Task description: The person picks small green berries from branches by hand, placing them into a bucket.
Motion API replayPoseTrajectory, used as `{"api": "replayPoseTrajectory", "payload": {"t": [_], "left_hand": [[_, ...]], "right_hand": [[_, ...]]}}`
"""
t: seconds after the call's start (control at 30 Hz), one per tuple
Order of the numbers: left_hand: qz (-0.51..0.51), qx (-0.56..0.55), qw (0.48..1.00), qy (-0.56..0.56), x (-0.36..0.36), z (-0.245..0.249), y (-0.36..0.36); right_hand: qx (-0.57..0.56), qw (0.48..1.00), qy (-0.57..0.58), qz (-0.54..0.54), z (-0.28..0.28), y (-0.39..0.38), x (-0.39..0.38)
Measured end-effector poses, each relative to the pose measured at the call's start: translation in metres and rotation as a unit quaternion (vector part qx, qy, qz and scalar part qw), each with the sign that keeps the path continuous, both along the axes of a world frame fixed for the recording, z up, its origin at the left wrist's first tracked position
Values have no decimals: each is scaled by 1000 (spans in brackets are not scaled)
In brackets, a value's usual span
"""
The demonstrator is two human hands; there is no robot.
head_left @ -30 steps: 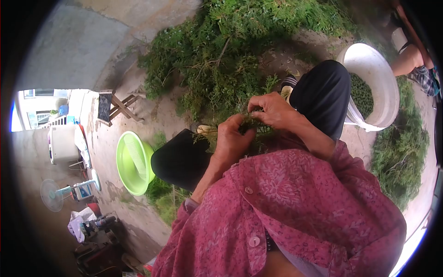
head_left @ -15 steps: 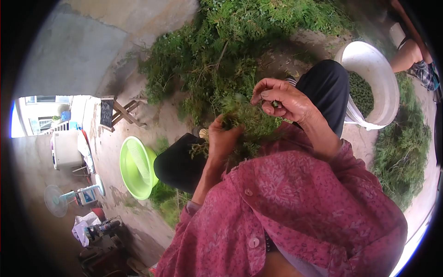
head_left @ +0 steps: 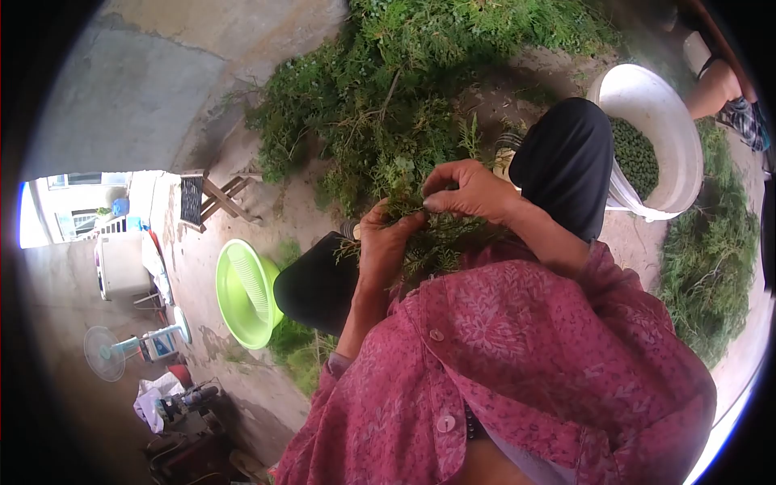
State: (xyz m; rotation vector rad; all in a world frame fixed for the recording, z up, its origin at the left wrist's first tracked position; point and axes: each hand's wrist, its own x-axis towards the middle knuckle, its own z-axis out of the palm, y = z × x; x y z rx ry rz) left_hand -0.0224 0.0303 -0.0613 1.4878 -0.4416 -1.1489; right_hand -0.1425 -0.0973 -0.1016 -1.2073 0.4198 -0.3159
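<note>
My left hand (head_left: 383, 241) is closed round a leafy conifer branch (head_left: 432, 246) above my lap. My right hand (head_left: 477, 194) meets it from the other side, thumb and fingers pinched together among the foliage near the left fingertips. The inside of the right palm, where small green cones showed a moment earlier, is turned away from view. What its fingertips pinch is too small to make out. To the right of my knee stands a white bucket (head_left: 683, 153), tilted in view, with many small green cones (head_left: 634, 158) inside.
A large heap of cut conifer branches (head_left: 339, 113) lies in front of me, with more branches (head_left: 707, 259) at the right. A lime-green basin (head_left: 230, 311), a folding stool (head_left: 222, 198) and a fan (head_left: 105, 353) stand left. Another person's arm (head_left: 715, 89) shows at upper right.
My right hand has moved down and left from above the branch to the left fingertips, its raised fingers now pinched at the foliage. The left hand keeps its hold, almost in place.
</note>
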Motion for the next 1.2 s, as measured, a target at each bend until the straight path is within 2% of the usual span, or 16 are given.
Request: {"api": "replayPoseTrajectory", "payload": {"t": [0.03, 0.27, 0.33, 0.37, 0.43, 0.5, 0.63, 0.77, 0.83, 0.87, 0.9, 0.97, 1.0, 1.03, 1.1, 1.2], "left_hand": [[-7, 4, 1000, -9, 1, 0, 0], [-9, -10, 1000, -24, -2, 6, -4], [-11, -59, 998, -5, 1, 0, -4], [-11, -59, 998, -5, 1, 1, -4], [-44, -48, 998, 10, 2, 4, -3], [-34, -39, 999, 15, -1, 3, -1], [-30, -46, 998, -12, 7, -9, 1], [-18, -40, 999, -7, 4, 3, -7], [15, -53, 998, 16, 3, -5, -7], [4, -72, 997, 12, 4, -8, -7], [5, -74, 997, 13, 4, -8, -7], [40, -74, 996, 26, 1, -9, -8], [42, -75, 996, 25, 1, -8, -8], [28, -66, 997, 15, 2, -6, -7], [12, -57, 998, 1, 1, -1, -8], [15, -57, 998, 0, -2, 6, -9]], "right_hand": [[-93, 996, -7, 4, -4, 2, 2], [-54, 998, 12, 9, -4, 9, 7], [132, 991, 22, 4, -3, 12, 7], [132, 991, 22, 3, 0, 9, 6], [271, 956, 37, -107, 7, -5, 0], [365, 921, -61, -120, 2, -32, -15], [190, 896, -178, -360, 31, -77, -76], [-21, 807, -124, -577, 22, -114, -160], [-207, 755, 98, -614, -6, -133, -198], [-438, 621, 358, -542, -9, -131, -212], [-441, 620, 358, -542, -14, -129, -220], [-477, 591, 486, -433, -26, -125, -228], [-397, 683, 428, -439, -8, -113, -213], [-397, 684, 426, -439, -3, -107, -198], [-275, 833, 192, -439, 7, -95, -170], [-348, 856, 67, -377, 45, -63, -111]]}}
